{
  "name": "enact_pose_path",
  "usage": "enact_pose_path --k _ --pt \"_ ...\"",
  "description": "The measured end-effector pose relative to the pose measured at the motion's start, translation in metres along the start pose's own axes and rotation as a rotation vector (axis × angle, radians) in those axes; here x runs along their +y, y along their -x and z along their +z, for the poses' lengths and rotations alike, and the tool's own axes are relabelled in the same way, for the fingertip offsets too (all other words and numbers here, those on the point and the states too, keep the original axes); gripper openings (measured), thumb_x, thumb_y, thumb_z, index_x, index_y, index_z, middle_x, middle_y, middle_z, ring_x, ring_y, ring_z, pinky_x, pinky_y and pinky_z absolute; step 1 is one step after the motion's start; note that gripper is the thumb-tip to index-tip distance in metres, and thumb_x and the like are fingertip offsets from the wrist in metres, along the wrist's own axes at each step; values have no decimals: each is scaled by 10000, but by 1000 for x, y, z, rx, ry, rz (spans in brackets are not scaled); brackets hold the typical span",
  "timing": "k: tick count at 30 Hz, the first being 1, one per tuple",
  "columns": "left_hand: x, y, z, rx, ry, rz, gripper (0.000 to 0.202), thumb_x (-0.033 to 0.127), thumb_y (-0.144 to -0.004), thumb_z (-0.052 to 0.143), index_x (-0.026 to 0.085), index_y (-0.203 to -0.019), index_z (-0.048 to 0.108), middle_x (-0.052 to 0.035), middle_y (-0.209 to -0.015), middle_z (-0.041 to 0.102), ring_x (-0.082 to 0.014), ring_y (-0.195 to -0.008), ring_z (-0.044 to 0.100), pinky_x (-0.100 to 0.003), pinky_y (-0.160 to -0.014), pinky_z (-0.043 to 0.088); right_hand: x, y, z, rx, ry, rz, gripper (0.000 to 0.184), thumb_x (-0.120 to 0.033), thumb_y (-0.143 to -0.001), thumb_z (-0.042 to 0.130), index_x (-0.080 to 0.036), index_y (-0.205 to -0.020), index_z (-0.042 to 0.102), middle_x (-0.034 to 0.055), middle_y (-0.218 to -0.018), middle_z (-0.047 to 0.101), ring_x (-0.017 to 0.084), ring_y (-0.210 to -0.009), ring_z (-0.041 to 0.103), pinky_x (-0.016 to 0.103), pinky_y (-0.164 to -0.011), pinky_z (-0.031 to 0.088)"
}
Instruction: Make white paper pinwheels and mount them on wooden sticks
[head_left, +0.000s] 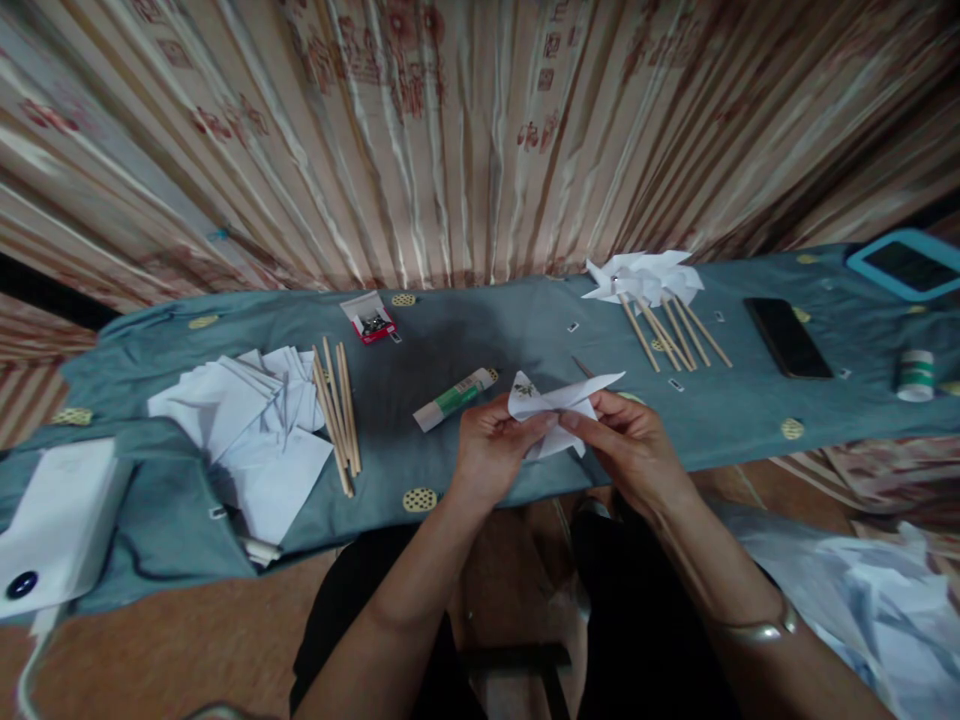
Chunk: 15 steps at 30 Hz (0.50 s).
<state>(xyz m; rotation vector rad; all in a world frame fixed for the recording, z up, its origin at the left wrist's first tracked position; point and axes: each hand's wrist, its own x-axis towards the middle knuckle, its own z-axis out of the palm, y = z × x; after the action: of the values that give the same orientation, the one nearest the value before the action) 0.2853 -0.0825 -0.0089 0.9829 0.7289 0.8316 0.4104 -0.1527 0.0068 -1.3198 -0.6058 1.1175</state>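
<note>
A white paper pinwheel (555, 402) with folded blades is held between my two hands, above the front edge of the cloth-covered table. My left hand (491, 440) grips its left side, thumb pressed near the middle. From the right, my right hand (626, 445) pinches it, with that thumb also close to the centre. The blades partly hide the fingers behind them. Just left of my left hand lies a green and white glue stick (454, 398). Behind the pinwheel, a thin pointed object (582, 366) rests on the cloth, partly covered.
White paper sheets (255, 400) and wooden sticks (341, 415) lie at the left, near an open red box of pins (371, 320). Pinwheels on sticks (652, 285) lie at the back right. A phone (787, 338), white bottle (916, 375) and power bank (64, 520) are further out.
</note>
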Motion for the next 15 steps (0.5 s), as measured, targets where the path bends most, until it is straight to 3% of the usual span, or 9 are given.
enact_pose_path --k 9,15 --pt "0 0 2 -10 32 4 214 362 -582 830 181 -612 720 6 -625 683 -103 -550 543 -229 -551 448 0 -1 3 23 -17 7 223 -373 -591 871 -235 -725 759 -5 -684 753 137 -597 641 275 -629 521" --pt "2 0 4 -5 74 -41 217 318 -540 851 185 -676 745 -2 -677 716 -114 -593 585 -225 -565 463 -3 -1 3 47 9 -32 233 -383 -571 876 -240 -711 757 -8 -687 753 140 -606 646 273 -635 526"
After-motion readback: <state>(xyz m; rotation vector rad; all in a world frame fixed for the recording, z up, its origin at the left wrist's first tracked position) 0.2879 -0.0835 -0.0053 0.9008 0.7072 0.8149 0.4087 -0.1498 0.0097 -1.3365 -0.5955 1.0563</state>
